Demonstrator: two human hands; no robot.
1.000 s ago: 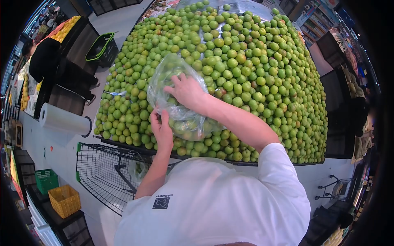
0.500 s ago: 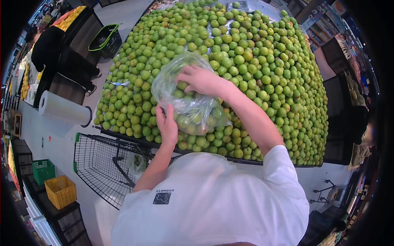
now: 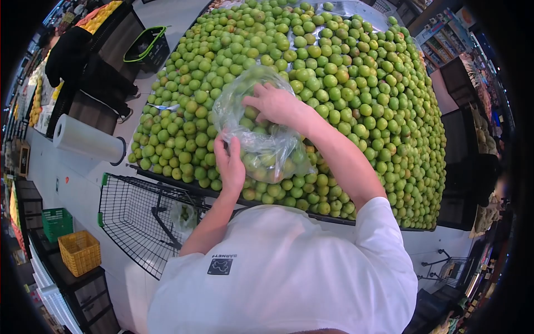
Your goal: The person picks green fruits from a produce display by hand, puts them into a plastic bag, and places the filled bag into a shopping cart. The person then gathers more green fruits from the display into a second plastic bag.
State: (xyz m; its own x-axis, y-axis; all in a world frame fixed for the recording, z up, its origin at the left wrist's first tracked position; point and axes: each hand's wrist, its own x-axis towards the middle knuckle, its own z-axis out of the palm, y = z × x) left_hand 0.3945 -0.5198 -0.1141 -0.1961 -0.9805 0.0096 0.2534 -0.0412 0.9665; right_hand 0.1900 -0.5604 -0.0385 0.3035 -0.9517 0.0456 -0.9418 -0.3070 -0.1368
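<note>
A clear plastic bag (image 3: pixel 245 92) lies on the heap of round green fruit (image 3: pixel 356 106), its mouth spread toward the far side. Several fruits show through its lower part. My left hand (image 3: pixel 231 166) pinches the bag's near left rim between thumb and fingers. Over the bag's opening, my right hand (image 3: pixel 273 106) curls its fingers downward, and a green fruit (image 3: pixel 251 113) shows between the fingers and thumb. The fingertips are partly hidden behind the hand and the film.
A black wire shopping cart (image 3: pixel 139 214) stands left of me, a bagged item inside it. Beyond are a roll of plastic bags (image 3: pixel 89 146), a black-and-green basket (image 3: pixel 150 50) on the floor and a person in dark clothes (image 3: pixel 83 67). A wicker basket (image 3: pixel 80 253) stands lower left.
My right hand has shifted slightly away from me over the bag, its fingers still curled. The bag's mouth is reshaped a little. My left hand keeps its hold on the rim.
</note>
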